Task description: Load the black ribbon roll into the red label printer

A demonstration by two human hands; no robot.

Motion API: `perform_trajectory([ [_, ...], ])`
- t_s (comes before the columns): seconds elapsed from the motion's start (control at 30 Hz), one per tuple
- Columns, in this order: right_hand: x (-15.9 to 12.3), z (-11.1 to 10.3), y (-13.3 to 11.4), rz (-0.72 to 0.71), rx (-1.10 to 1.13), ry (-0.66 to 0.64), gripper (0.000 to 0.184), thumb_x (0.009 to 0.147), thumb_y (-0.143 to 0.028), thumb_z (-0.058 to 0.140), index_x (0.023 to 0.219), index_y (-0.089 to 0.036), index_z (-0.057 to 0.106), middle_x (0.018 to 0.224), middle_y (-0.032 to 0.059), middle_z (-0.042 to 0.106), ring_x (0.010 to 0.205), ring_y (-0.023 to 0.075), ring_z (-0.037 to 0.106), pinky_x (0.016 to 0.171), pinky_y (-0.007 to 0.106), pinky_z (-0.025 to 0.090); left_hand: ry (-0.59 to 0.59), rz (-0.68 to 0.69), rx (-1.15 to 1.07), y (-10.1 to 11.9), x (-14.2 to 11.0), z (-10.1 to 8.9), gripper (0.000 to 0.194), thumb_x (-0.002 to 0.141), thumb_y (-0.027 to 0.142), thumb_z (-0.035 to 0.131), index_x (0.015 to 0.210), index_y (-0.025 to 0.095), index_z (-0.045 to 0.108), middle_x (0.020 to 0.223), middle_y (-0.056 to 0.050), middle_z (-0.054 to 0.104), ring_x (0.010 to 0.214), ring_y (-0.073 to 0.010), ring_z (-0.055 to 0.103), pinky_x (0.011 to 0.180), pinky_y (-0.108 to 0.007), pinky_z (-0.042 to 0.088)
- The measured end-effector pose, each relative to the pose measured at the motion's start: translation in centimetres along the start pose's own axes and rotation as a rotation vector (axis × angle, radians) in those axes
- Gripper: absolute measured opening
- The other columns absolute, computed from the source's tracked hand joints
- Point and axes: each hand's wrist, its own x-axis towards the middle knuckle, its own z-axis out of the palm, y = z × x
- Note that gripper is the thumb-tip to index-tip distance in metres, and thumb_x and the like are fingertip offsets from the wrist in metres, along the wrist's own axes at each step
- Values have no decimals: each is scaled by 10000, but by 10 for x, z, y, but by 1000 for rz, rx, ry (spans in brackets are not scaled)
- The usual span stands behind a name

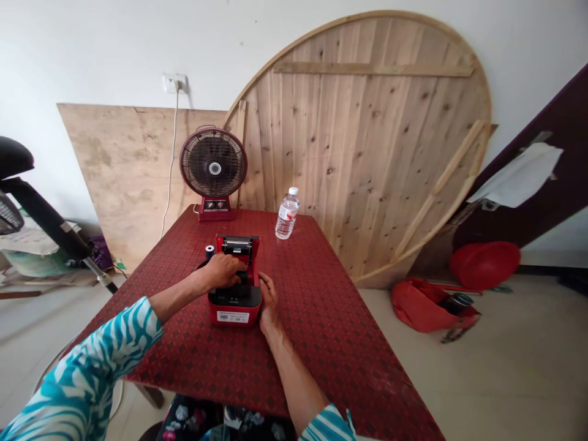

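Observation:
A red and black label printer [236, 311] stands on the table with its lid [237, 244] raised toward the far side. My left hand [224, 271] reaches over from the left, its fingers bent down into the printer's dark inside. Something black shows beneath these fingers, but what they hold is hidden. Along the printer's right side lies my right hand [269, 303], its fingers stretched out against the red casing. Just left of the lid is a small roll [210, 251] with a white end, partly behind my left hand.
A red patterned cloth covers the table [316, 331]. Toward its far edge stand a maroon fan [214, 165] and a water bottle [287, 214]. A round wooden board [358, 147] leans on the wall. Red bags [427, 306] lie on the floor at right; a black pole [50, 214] slants at left.

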Motion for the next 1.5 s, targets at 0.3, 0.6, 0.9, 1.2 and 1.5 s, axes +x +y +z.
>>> perform_trajectory([
  [0.3,-5,4,-8,-2,-4,-1,415,724,-483,652,1051,-227,652,980,26,722,860,195,637,743,300,478,-107,90,-71,-17,18,11,283,752,181,672,1027,230,714,1062,-46,738,1016,-252,665,791,-272,480],
  [0.6,-7,9,-10,-4,27,5,363,717,-474,656,996,-242,662,892,-7,723,784,175,629,704,281,471,169,196,-398,-19,-41,1,327,878,404,545,1098,210,688,1071,-48,734,957,-201,680,832,-263,483],
  [0.9,-5,7,-9,-8,14,25,381,697,-468,666,997,-232,666,886,3,723,775,181,629,691,285,468,205,124,-352,-14,-48,12,257,899,259,467,994,240,705,932,-6,758,805,-172,702,709,-244,487],
  [1.2,-7,10,-13,-12,28,9,358,712,-454,661,994,-234,660,898,1,720,783,174,629,711,289,470,567,274,-137,1,-62,16,187,932,225,486,883,206,665,861,-36,693,824,-176,629,769,-300,421],
  [1.5,-6,7,-9,5,0,35,376,692,-459,663,994,-235,662,935,17,720,886,210,636,744,314,481,615,277,74,18,-87,33,276,963,209,417,817,202,651,732,-32,595,725,-184,518,750,-342,373],
])
